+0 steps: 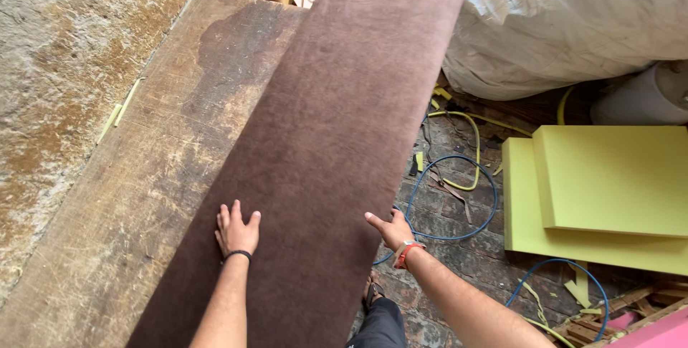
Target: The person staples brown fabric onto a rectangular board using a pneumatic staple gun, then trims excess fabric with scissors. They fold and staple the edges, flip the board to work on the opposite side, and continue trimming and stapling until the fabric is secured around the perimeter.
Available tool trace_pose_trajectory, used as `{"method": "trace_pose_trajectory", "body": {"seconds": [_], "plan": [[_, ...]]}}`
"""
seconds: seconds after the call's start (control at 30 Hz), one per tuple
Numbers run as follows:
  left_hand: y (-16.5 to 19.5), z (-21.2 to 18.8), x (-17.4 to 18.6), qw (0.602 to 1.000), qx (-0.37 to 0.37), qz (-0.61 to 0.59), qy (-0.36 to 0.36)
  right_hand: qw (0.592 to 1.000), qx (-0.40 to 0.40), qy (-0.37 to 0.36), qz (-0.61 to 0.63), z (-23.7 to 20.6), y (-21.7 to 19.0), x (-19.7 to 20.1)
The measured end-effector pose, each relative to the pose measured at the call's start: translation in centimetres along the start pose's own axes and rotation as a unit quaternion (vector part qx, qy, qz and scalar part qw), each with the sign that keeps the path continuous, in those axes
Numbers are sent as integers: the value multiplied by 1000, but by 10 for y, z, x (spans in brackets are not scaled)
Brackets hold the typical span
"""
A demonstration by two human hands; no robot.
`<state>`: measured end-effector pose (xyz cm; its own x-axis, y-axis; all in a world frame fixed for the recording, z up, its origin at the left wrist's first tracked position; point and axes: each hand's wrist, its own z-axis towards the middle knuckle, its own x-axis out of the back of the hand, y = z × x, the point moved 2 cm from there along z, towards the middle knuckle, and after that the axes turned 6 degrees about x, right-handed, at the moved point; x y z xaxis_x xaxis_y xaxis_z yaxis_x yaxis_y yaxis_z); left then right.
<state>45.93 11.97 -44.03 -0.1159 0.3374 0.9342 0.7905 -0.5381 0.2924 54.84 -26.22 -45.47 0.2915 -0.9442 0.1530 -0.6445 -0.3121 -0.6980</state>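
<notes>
Your left hand (236, 232) lay flat and open, fingers spread, pressed on the near end of the long brown upholstered panel (337, 126), close to its left edge. Your right hand (393, 230) curled around the panel's right edge, thumb on top and fingers hidden beneath, so it gripped that edge rather than resting on it. The panel stretched away from both hands across the worn wooden counter (136, 197), lying at an angle, and the whole side under your right hand hung past the counter's edge over the brick floor (444, 248).

That overhang looked like the main risk. Only your right hand appeared to carry the unsupported side, and had that grip loosened, the panel could have tipped off toward the floor beyond your right hand. Your open left palm offered only friction on the plush fabric, so a sideways push could have made it slide instead of steering the panel.

Below and beyond your right hand lay a blue hose (459, 197) and a yellow cord (469, 147) in loops, with yellow foam blocks (609, 190) further right. Your sandalled foot (373, 293) stood just beside the hose; a step to the right could have snagged it. The far end of the panel sat near the bulky white plastic sack (566, 25), and a swing that way could have caught it
</notes>
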Motion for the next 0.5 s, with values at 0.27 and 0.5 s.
{"method": "trace_pose_trajectory", "body": {"seconds": [0.27, 0.5], "plan": [[-22, 116, 21, 995, 88, -18, -55, 991, -72, -54, 96, 28, 28, -15], [-7, 136, 34, 968, 201, 1, -152, 987, -106, -75, 98, 24, 16, -1]]}}
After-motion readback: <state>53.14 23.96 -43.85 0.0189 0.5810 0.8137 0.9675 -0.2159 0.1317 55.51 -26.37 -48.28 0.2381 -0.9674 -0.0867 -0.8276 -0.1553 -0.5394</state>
